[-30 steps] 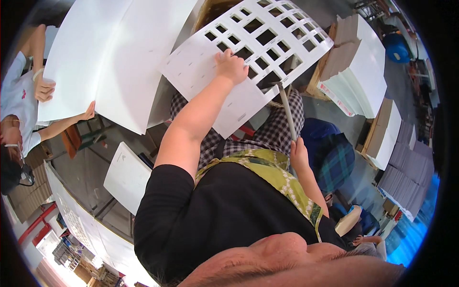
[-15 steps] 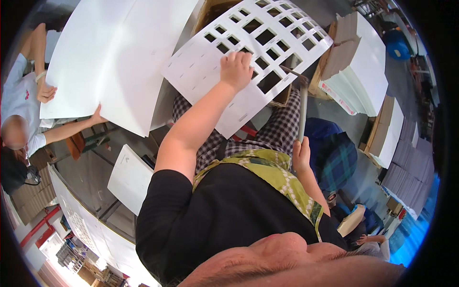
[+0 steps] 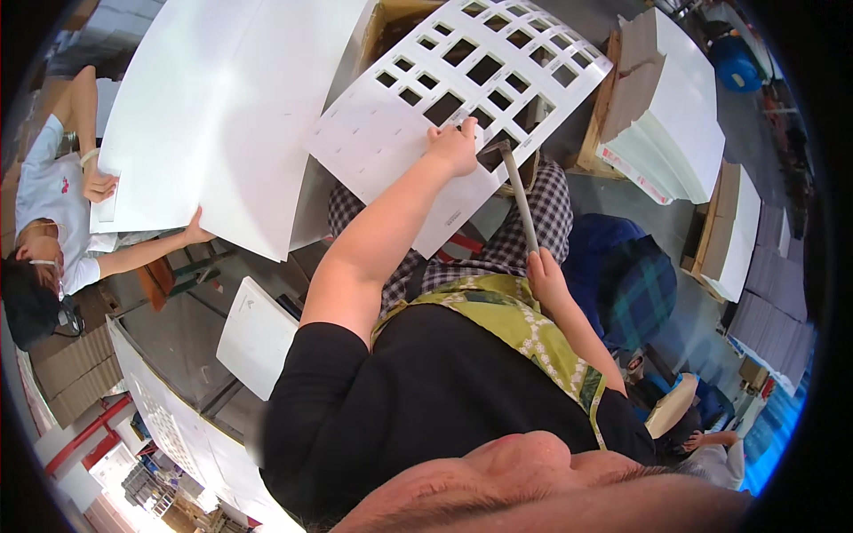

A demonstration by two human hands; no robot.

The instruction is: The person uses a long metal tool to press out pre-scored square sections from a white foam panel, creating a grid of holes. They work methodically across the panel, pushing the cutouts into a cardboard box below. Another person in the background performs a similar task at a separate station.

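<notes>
A white sheet (image 3: 351, 147) with rows of rectangular cutouts lies slanted in front of me, bending at its far end. Its near-left part is marked with short lines and has no openings. My left hand (image 3: 455, 149) is closed at the border of the cutouts, fingers curled on the sheet; what the fingertips hold there is partly hidden. In my right hand (image 3: 546, 274) is the lower end of a long pale handle, part of a hammer-like tool (image 3: 520, 200). The tool's dark, narrow head rests over or just above an opening close to my left hand.
To the left, a co-worker's hands (image 3: 100, 185) hold a large white sheet (image 3: 213, 115). Stacks of board (image 3: 671, 124) stand on pallets at the right, near a blue plaid cloth (image 3: 635, 289). A cardboard box (image 3: 378, 35) shows behind the cutout sheet.
The tool's head has swung left, from the sheet's right edge to beside my left hand. My left hand has shifted slightly right and nearer. My right hand has moved a little left.
</notes>
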